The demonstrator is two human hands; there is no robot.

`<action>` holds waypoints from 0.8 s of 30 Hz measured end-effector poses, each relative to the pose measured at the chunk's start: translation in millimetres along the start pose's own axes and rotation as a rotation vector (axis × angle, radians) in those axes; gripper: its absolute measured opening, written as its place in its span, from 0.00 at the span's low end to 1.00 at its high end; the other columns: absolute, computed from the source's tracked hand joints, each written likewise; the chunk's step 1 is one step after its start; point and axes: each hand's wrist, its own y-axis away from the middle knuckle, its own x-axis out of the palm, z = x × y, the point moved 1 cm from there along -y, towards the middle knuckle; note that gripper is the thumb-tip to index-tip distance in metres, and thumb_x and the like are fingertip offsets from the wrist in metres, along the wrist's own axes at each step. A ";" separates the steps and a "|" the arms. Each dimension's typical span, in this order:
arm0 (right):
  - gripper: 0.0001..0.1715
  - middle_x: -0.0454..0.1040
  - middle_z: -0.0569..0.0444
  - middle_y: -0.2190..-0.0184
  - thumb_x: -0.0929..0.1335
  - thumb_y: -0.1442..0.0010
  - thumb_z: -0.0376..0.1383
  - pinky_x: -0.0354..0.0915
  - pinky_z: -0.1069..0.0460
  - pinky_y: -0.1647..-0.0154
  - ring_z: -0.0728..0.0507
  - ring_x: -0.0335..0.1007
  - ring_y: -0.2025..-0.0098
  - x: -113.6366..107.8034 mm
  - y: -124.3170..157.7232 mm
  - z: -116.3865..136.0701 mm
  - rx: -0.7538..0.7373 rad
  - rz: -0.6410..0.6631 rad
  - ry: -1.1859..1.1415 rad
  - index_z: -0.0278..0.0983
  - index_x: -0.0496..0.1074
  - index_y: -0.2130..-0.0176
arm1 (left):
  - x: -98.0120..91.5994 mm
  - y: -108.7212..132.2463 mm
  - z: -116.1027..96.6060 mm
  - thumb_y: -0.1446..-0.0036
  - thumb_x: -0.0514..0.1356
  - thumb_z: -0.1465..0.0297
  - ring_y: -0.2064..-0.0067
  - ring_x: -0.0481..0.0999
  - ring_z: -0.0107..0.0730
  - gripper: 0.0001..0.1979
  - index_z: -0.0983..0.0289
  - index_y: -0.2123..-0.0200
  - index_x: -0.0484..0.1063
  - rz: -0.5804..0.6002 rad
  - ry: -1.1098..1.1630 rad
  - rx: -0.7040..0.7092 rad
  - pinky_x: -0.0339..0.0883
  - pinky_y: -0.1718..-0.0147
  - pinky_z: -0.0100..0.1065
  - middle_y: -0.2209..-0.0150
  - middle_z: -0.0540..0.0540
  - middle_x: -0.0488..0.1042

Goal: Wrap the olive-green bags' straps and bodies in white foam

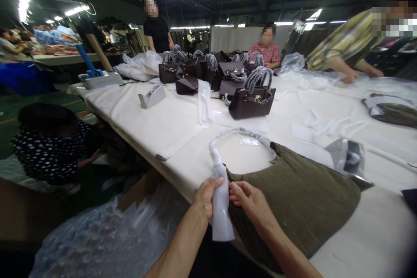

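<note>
An olive-green ribbed shoulder bag (302, 195) lies on the table before me, its curved handle (215, 150) wrapped in white translucent material. At the handle's near end hangs a loose white plastic sleeve (223, 221), open at the bottom. My left hand (204, 196) is closed on this sleeve from the left, thumb laid across its front. Fingers curled, my right hand (250, 202) pinches beside the sleeve at the bag's left edge; what lies between its fingertips is hidden.
Several dark brown handbags (252, 103) with wrapped handles stand across the white table (130, 106). Tape dispensers (152, 97) sit at left and right. Bubble wrap (107, 239) fills the floor area at lower left. A person in polka dots (52, 147) crouches left; others stand around the table.
</note>
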 end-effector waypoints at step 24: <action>0.10 0.71 0.57 0.79 0.65 0.48 0.38 0.58 0.57 0.77 0.49 0.65 0.76 -45.6 23.7 26.0 -0.203 -0.101 0.159 0.35 0.74 0.68 | 16.1 32.4 15.3 0.61 0.66 0.74 0.81 0.72 0.32 0.12 0.68 0.70 0.69 -0.084 -0.037 0.052 0.67 0.81 0.29 0.80 0.52 0.73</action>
